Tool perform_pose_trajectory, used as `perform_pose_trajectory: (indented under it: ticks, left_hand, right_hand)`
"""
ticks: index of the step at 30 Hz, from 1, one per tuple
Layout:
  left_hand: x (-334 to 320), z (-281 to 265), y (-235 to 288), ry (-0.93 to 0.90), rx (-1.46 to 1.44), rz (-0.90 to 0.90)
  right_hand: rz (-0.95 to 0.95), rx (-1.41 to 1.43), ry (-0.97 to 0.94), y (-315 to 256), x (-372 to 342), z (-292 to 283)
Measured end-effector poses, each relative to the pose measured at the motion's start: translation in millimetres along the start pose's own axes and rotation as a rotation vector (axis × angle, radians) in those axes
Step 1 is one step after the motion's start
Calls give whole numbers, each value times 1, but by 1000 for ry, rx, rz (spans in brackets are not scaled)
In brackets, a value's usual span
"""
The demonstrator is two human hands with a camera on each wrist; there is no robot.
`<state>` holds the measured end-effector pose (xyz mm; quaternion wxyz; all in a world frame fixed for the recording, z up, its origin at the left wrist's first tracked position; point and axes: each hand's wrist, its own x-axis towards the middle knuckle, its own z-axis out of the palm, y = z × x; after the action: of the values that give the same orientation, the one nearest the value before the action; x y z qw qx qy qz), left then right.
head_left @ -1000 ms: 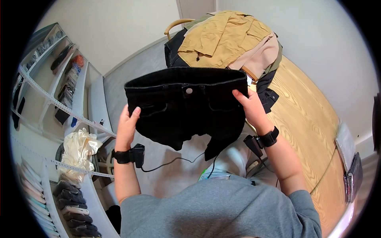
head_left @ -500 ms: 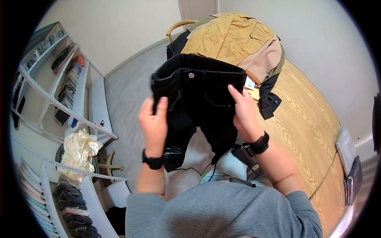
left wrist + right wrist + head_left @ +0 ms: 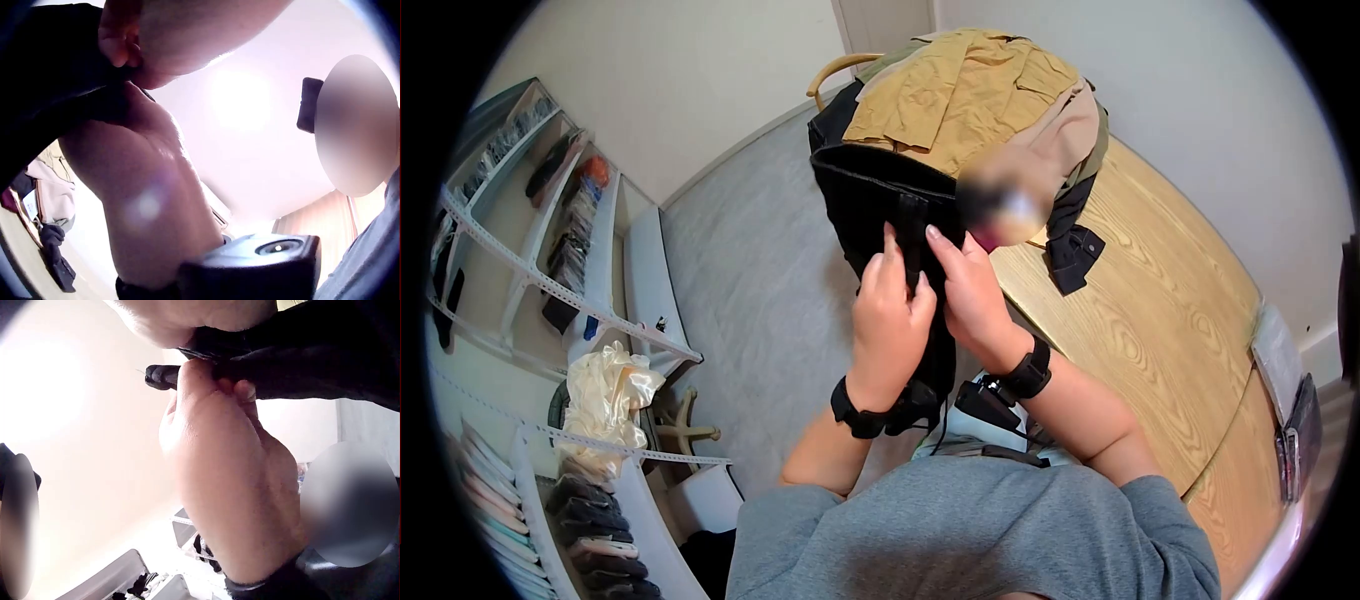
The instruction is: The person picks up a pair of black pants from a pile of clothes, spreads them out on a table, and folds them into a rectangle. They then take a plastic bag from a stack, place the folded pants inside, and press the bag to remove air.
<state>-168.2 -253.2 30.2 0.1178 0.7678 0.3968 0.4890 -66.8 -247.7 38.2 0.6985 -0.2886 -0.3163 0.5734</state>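
I hold the black trousers [image 3: 852, 215] upright with both hands, waistband [image 3: 866, 191] uppermost, above and beyond the fingertips. The left hand [image 3: 890, 325] grips the fabric: in the right wrist view its fingers are curled about the cloth edge, while in the head view its index finger points up toward the waistband. The right hand [image 3: 978, 305] pinches the garment near its right side, thumb extended along the front, close beside the left hand. The waist opening gapes at the top; the lower fabric hangs down between the wrists. I cannot determine whether the garment is folded lengthwise. Each wrist carries a black wristband [image 3: 1030, 368]. Directly beyond the hands lies a clothing pile: a khaki jacket [image 3: 960, 90] on top, a pale pink garment [image 3: 1065, 140] at its right side, and a dark garment [image 3: 1075, 262] extending onto the wooden table [image 3: 1170, 320]. The table stands to the right of the hands. Well to the left of the hands, a white shelving rack [image 3: 540, 255] carries cream satin fabric [image 3: 607, 395] and stacked dark garments [image 3: 595, 525].
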Motion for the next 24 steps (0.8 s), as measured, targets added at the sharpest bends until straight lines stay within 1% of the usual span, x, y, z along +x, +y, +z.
perform_pose_trajectory:
  ticks: [2, 3, 4, 6, 7, 8, 9, 10, 11, 12, 13, 14, 15, 16, 17, 18, 19, 20, 22, 23, 24]
  left_hand:
    - [-3, 6, 5, 30, -25, 2]
    - [-2, 11, 2, 87, -17, 69]
    - [-3, 13, 1, 87, -15, 69]
    - [-4, 13, 2, 25, -33, 44]
    - [-4, 13, 3, -1, -17, 44]
    - [-5, 12, 5, -3, -18, 44]
    - [-6, 11, 7, -53, -76, 24]
    - [-6, 11, 8, -103, -134, 4]
    - [-5, 11, -1, -103, -67, 211]
    - [-5, 9, -2, -105, -67, 211]
    - [-5, 6, -2, -172, -184, 133]
    - [-5, 1, -2, -238, -300, 54]
    - [-3, -10, 0, -221, -364, -14]
    - [3, -24, -13, -130, -213, 184]
    - [1, -38, -17, 12, -165, 90]
    - [1, -50, -26, 178, -106, 56]
    - [2, -59, -40, 272, -202, 23]
    - [8, -66, -53, 329, -280, 39]
    - [20, -79, -61, 133, -408, 63]
    - [21, -84, -64, 134, -401, 59]
    - [22, -87, -68, -103, -548, -28]
  right_hand:
    - [77, -16, -50, 7, -1, -7]
    - [77, -3, -19, 7, -2, -3]
    - [77, -2, -20, 8, -2, -5]
    - [130, 167, -121, 7, -2, -14]
    - [130, 167, -120, 4, -2, -16]
    - [127, 152, -174, 1, -3, -17]
    - [125, 136, -227, -4, -4, -15]
    - [125, 137, -226, -8, -5, -11]
    - [61, -15, -155, -12, -7, -5]
    - [-4, -168, -85, -14, -6, -2]
    - [102, -148, -156, -12, 0, -19]
    - [208, -59, -308, -7, 9, -39]
    - [95, -96, -241, -3, 9, -36]
    - [-18, -134, -175, 0, 9, -31]
    - [-5, -96, -185, -3, 7, -27]
    - [-8, -97, -187, -4, 5, -27]
    - [2, -98, -210, -5, 4, -29]
    - [15, -98, -233, -6, 3, -31]
    - [41, -106, -250, -6, 1, -33]
    - [68, -92, -306, -8, -1, -33]
    - [92, -79, -361, -9, -3, -32]
